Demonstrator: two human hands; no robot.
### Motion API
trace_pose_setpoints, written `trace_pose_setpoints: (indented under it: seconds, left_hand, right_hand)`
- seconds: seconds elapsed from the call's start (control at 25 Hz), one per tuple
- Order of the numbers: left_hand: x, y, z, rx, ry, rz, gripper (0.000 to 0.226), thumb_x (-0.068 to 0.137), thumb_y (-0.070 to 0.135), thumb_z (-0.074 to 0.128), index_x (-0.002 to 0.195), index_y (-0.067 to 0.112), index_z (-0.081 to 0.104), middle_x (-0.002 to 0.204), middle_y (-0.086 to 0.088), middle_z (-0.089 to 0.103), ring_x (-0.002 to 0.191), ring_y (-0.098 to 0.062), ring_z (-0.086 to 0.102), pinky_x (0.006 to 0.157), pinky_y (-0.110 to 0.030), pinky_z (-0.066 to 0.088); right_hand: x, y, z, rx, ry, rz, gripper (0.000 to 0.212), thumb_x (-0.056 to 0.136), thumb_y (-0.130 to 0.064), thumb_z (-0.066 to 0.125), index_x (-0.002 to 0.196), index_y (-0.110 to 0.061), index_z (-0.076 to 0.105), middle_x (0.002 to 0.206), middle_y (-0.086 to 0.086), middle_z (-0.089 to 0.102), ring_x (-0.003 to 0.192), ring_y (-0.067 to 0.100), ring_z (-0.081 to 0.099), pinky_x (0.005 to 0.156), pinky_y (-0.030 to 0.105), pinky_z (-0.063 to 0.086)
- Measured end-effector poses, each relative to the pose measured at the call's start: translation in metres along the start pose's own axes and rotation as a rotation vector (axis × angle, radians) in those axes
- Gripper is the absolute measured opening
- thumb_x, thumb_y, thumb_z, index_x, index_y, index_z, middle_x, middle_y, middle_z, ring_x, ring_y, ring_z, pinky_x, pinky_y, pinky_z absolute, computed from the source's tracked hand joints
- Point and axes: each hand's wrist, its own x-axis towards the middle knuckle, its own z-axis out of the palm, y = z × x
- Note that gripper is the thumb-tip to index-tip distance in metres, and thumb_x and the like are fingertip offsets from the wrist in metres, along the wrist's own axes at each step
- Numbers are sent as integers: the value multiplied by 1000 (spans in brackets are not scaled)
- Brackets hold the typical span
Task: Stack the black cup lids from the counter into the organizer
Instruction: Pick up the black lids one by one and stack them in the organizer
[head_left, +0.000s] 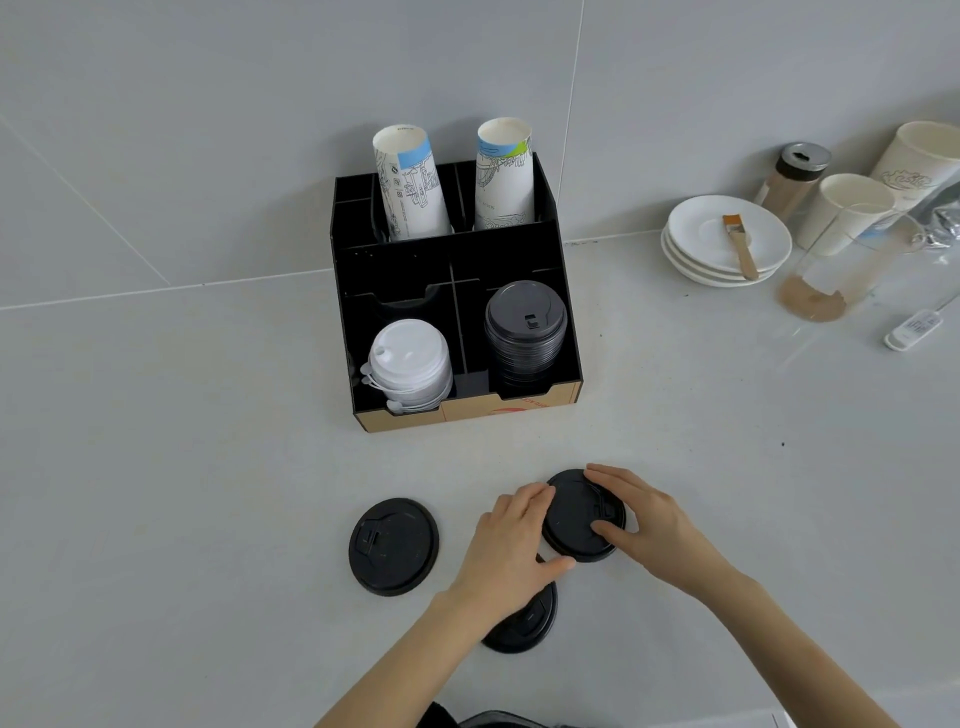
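A black organizer (566, 332) stands against the wall. Its front right compartment holds a stack of black lids (524, 332); its front left holds a stack of white lids (408, 364). On the counter in front, both hands grip one black lid (571, 512): my left hand (511, 540) on its left edge, my right hand (641, 525) on its right edge and top. A second black lid (393, 546) lies flat to the left. A third black lid (524, 623) lies partly hidden under my left wrist.
Two stacks of printed paper cups (410, 187) stand in the organizer's rear compartments. At the right are stacked white saucers (727, 244) with a small brush (740, 247), a shaker jar (792, 179), paper cups (844, 213), a glass pitcher (831, 280) and a small white device (911, 330).
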Motion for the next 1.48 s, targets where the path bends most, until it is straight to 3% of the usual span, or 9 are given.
trace_pose_setpoints:
  seconds: [0.2, 0.32, 0.44, 0.56, 0.72, 0.96, 1.12, 1.36, 1.48]
  left_hand:
    - [2, 5, 14, 65, 110, -24, 79, 75, 44, 62, 135, 9, 24, 143, -7, 35, 126, -27, 39, 100, -38, 37]
    - [3, 3, 20, 165, 169, -21, 83, 53, 62, 65, 117, 15, 43, 115, 2, 63, 95, -14, 63, 72, -23, 53]
    - [7, 8, 20, 195, 214, -32, 84, 40, 72, 63, 106, 22, 49, 102, 13, 66, 81, -3, 64, 59, -13, 50]
    - [3, 8, 15, 137, 199, -55, 78, 51, 65, 61, 112, 20, 46, 110, 9, 62, 90, -8, 63, 67, -17, 51]
    - [3, 1, 6, 2, 116, -31, 73, 80, 41, 57, 137, 16, 20, 144, -1, 28, 129, -20, 31, 104, -33, 30]
    - [8, -12, -31, -76, 166, 50, 63, 82, 36, 58, 134, 18, 26, 139, -2, 35, 124, -18, 38, 104, -34, 32]
    - [16, -15, -54, -177, 244, 112, 56, 83, 27, 59, 131, 15, 34, 136, -4, 41, 120, -19, 45, 104, -39, 38]
    - [27, -13, -82, -242, 294, 137, 57, 85, 21, 57, 134, 14, 30, 142, -3, 37, 125, -15, 39, 100, -17, 28]
    - [34, -16, -97, -224, 319, 131, 60, 83, 23, 60, 134, 13, 30, 142, -5, 37, 129, -18, 34, 104, -23, 27]
  right_hand:
    - [0, -2, 5, 10, 52, 27, 50, 83, -7, 58, 129, -15, 41, 137, 1, 44, 118, 10, 41, 79, -15, 19]
    - [-1, -4, 7, 20, 82, 36, 50, 82, -5, 58, 128, -13, 42, 136, 3, 45, 112, 6, 39, 77, -16, 18]
    - [-1, -6, 10, 31, 105, 55, 49, 81, -3, 58, 127, -12, 43, 136, 4, 46, 118, 14, 44, 86, -7, 20]
    - [-2, -7, 11, 36, 119, 60, 49, 81, -4, 58, 127, -11, 44, 136, 5, 47, 121, 18, 45, 88, 0, 20]
    - [-2, -12, 9, 38, 132, 44, 42, 86, -14, 55, 127, -12, 44, 134, 3, 48, 119, 14, 45, 92, 8, 27]
    - [1, -24, -7, 81, 189, -15, 38, 86, -21, 56, 123, -15, 49, 126, -1, 53, 111, 11, 49, 98, 25, 39]
    - [7, -37, -23, 83, 187, -63, 46, 80, -23, 64, 123, -20, 49, 123, -10, 48, 108, 11, 50, 95, 23, 39]
    - [27, -59, -35, 42, 305, -104, 48, 76, -21, 69, 121, -15, 51, 125, 2, 51, 106, 14, 48, 97, 29, 39]
    - [40, -71, -39, 15, 349, -127, 49, 76, -22, 69, 121, -13, 51, 126, 6, 52, 111, 20, 48, 100, 35, 41]
